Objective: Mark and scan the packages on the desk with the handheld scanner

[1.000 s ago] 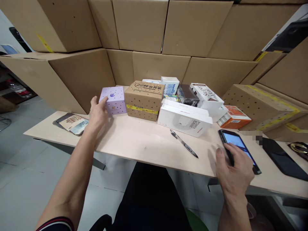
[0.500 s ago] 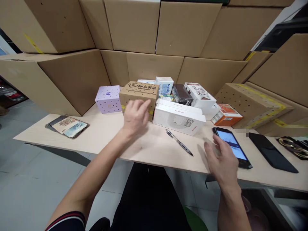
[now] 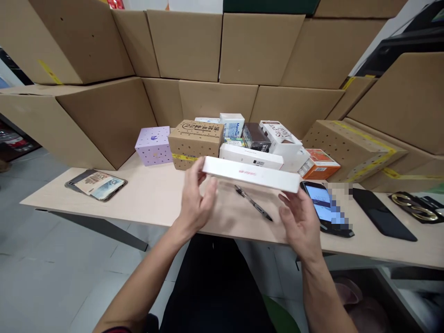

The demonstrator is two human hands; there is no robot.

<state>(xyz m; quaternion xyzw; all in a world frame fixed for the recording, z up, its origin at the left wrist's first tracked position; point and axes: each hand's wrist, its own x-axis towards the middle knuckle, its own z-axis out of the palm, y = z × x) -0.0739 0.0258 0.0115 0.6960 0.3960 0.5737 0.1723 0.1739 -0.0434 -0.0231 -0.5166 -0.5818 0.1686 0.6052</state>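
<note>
Left hand (image 3: 194, 200) and right hand (image 3: 301, 222) hold a white box (image 3: 250, 174) by its ends. A pen (image 3: 254, 203) lies on the tabletop (image 3: 152, 201) between them.

Looks forward and down from the wearer's head, above and behind the left hand (image 3: 197, 199) and right hand (image 3: 300, 219), close enough to take in both forearms (image 3: 149, 273). Faces across the counter (image 3: 152, 203) under the hands toward a cardboard wall (image 3: 218, 99) beyond them, catching the lap (image 3: 211, 282) between forearms.
</note>
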